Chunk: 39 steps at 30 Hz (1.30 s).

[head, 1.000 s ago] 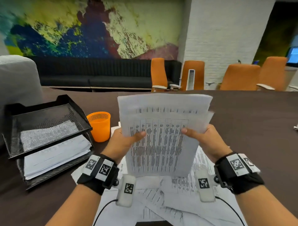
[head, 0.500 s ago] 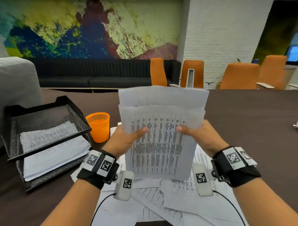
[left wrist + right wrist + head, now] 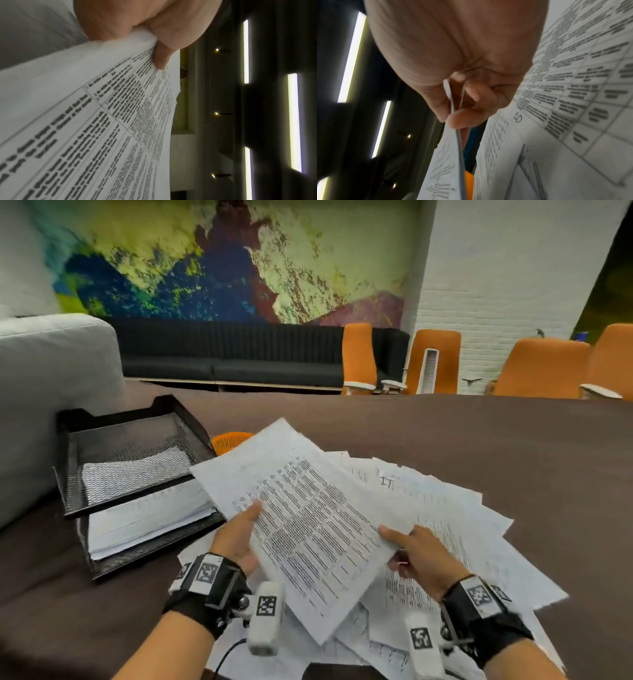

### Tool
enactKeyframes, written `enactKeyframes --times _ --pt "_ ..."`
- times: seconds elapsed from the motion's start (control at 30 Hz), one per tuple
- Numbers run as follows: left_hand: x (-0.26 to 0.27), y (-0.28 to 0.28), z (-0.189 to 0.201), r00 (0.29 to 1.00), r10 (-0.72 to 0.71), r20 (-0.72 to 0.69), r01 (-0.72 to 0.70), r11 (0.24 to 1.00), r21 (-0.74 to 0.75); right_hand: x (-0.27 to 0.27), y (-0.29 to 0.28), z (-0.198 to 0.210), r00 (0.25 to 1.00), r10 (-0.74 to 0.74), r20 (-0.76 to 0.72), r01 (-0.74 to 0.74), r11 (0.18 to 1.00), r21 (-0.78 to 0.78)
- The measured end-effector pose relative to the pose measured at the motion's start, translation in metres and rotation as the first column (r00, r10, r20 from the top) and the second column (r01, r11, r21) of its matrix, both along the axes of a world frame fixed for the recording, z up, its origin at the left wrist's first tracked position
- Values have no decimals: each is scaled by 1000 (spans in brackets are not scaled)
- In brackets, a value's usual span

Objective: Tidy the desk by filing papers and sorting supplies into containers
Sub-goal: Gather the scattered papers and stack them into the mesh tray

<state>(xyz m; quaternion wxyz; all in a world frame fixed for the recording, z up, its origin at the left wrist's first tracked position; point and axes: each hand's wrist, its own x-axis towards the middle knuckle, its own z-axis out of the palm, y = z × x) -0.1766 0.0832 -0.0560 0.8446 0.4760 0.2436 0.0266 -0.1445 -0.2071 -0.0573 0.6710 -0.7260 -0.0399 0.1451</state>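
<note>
A stack of printed sheets (image 3: 308,525) is held tilted over the desk, its top corner pointing left toward the black mesh paper tray (image 3: 113,446). My left hand (image 3: 239,529) pinches the stack's left edge, thumb on top; the left wrist view shows the stack (image 3: 85,121) under that thumb (image 3: 161,59). My right hand (image 3: 418,556) pinches the right edge, thumb on the print; the right wrist view shows the sheet edges (image 3: 453,115) between thumb and fingers. More loose papers (image 3: 479,529) lie spread on the brown desk beneath. The tray's lower tier holds a thick pile of paper (image 3: 147,515).
An orange mesh cup (image 3: 229,440) stands behind the held stack, mostly hidden. A grey chair back (image 3: 51,392) rises left of the tray. Orange chairs (image 3: 435,361) line the far edge of the desk (image 3: 479,433). A black sofa runs along the back wall.
The stack was upright in front of me; now it is tipped down and turned left toward the tray. Both hands kept their hold, and my head has dipped toward the desk.
</note>
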Motion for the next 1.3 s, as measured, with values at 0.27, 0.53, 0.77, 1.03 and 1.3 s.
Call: enactKeyframes --times 0.27,0.53,0.77,1.03,1.3 --pt "-37 66 -22 979 150 -137 -153 988 -9 -11 65 8 963 219 -155 -223 975 -9" --pt "-84 123 -38 914 316 -253 -313 948 54 -20 129 1 882 374 -286 -373 926 61" --pt "-107 142 -37 894 422 -152 -419 906 55 -29 153 2 868 353 -350 -339 935 103" --pt "-118 126 -4 936 335 107 -331 942 -57 -26 211 13 915 220 -337 -149 963 224" --pt "-119 123 -21 935 341 -93 -352 925 -142 -14 293 34 887 299 -353 -193 933 305"
